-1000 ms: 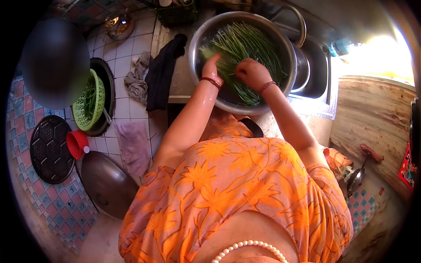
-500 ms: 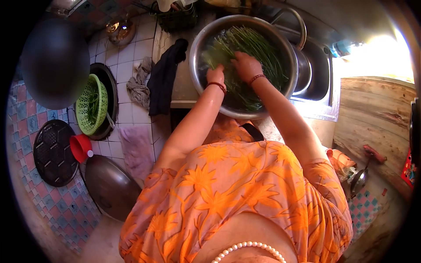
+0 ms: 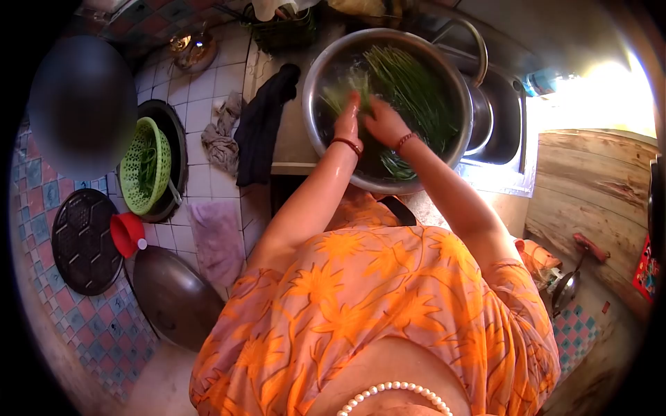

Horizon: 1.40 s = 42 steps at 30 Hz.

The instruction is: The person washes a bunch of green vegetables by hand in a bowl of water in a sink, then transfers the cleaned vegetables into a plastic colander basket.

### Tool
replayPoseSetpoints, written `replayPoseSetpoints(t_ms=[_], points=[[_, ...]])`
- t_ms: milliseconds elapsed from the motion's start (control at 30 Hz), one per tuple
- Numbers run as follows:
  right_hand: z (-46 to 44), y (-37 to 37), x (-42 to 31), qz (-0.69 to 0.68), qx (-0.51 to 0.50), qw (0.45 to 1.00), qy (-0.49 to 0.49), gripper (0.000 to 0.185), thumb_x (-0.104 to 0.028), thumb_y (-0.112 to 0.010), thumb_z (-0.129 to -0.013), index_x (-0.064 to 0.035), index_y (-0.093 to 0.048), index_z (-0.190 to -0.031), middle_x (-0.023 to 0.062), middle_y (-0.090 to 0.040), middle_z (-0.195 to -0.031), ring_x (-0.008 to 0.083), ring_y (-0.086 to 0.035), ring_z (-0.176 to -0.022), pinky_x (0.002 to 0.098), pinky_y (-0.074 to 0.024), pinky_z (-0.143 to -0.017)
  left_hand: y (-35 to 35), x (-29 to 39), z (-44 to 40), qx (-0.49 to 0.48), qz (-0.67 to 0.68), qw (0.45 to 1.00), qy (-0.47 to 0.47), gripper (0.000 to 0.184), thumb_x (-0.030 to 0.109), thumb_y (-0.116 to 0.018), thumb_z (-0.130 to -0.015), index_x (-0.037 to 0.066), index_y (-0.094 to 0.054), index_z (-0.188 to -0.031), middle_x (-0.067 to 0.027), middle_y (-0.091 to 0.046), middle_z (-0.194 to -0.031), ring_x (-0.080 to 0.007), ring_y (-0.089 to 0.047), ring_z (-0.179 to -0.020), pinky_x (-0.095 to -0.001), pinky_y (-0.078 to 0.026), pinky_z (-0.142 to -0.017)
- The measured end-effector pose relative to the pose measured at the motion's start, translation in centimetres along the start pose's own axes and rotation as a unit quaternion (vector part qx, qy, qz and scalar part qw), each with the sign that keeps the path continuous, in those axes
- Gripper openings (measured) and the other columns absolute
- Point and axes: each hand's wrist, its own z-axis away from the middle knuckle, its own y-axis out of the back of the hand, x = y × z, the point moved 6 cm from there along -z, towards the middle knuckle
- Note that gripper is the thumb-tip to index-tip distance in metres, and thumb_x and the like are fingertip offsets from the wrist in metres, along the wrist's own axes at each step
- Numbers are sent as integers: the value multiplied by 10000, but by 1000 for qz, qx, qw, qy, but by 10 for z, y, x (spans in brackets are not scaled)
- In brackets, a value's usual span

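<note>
A wide metal basin (image 3: 313, 76) of water holds long, thin green stalks (image 3: 416, 83) that look like chives, most of them lying along its right side. Over the basin's left half, my left hand (image 3: 348, 123) is closed around a small bunch of stalks (image 3: 340, 96), which is smeared by motion. Close beside it, my right hand (image 3: 385, 123) has its fingers curled against the same bunch, partly blurred. Both hands are wet, with a dark red bracelet on each wrist.
Behind the basin are a curved tap (image 3: 480, 48) and a sink (image 3: 505, 111) with a metal pot (image 3: 481, 121). To the left lie a dark cloth (image 3: 267, 125), a grey rag (image 3: 222, 135) and a green colander (image 3: 161, 163) with greens. A person (image 3: 83, 104) is at far left, blurred out.
My left hand has come up and turned, its fingers now pointing away from me. My right hand has shifted slightly left and nearer. The small bunch moved with them.
</note>
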Motion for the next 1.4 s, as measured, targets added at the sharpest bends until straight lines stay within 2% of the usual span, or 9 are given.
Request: replayPoseSetpoints(t_ms=[100,233,433,600,767,900,1100,1267,1400], points=[[26,9,-42,-39,-90,995,33,396,-152,-547,-778,-26,-558,-1153,231,-543,-1191,381,-523,-1092,408,-420,-933,-7,-5,-2,-126,-47,990,-30,462,362,-725,-774,5,-602,-1040,-124,-601,-995,-218,-580,-785,-349,-466,-668],[14,75,-48,18,-20,1000,-12,225,-143,-534,-771,-70,-697,-908,156,-659,-932,332,-633,-838,380,-496,-809,12,10,19,82,-125,989,4,543,285,-733,-774,18,-542,-1206,-128,-553,-1193,-243,-529,-1049,-386,-432,-883],[-16,41,0,292,23,956,29,317,-82,-495,-787,-115,-603,-1083,178,-593,-1083,357,-591,-993,446,-493,-828,15,-6,-22,-21,-28,994,-105,452,245,-695,-813,10,-552,-1172,-111,-596,-1104,-255,-582,-937,-401,-470,-821],[-13,36,13,184,-75,973,-119,439,-95,-496,-776,-84,-536,-1213,224,-582,-1119,342,-574,-1012,419,-443,-911,21,-13,-27,-1,-16,999,-34,432,264,-702,-811,24,-572,-1146,-109,-608,-1081,-267,-586,-939,-404,-475,-834],[-6,26,-11,99,-126,985,70,314,-146,-488,-799,-84,-632,-1072,200,-625,-1031,371,-601,-931,431,-473,-844,9,-25,-32,-110,51,988,97,440,312,-723,-791,54,-596,-1123,-96,-619,-1072,-278,-587,-955,-416,-484,-835],[-35,110,-15,111,-53,992,11,332,-246,-566,-789,-115,-644,-1085,174,-635,-1030,338,-600,-950,415,-464,-866,15,-9,-15,57,-107,992,37,549,362,-749,-754,56,-591,-1182,-105,-483,-1322,-283,-473,-1176,-464,-388,-968],[-80,91,81,48,-43,993,-95,612,-471,-561,-856,-2,-506,-1244,211,-582,-1173,304,-552,-1103,346,-414,-944,4,-15,-28,-4,-71,996,44,642,395,-756,-740,92,-540,-1263,-107,-363,-1427,-289,-388,-1255,-475,-337,-1006],[-45,41,55,-205,-205,942,-170,625,-460,-528,-898,-4,-432,-1314,128,-524,-1264,185,-500,-1145,303,-390,-967,-45,-13,-27,-189,-23,980,58,358,209,-706,-809,52,-600,-1113,-51,-646,-1028,-205,-608,-928,-321,-474,-868],[-23,58,36,-347,-114,927,-81,582,-402,-527,-911,8,-431,-1314,134,-537,-1242,189,-482,-1148,302,-357,-991,-61,13,18,-255,-107,954,-114,318,95,-660,-825,36,-592,-1130,-63,-622,-1079,-178,-591,-966,-307,-469,-855]])
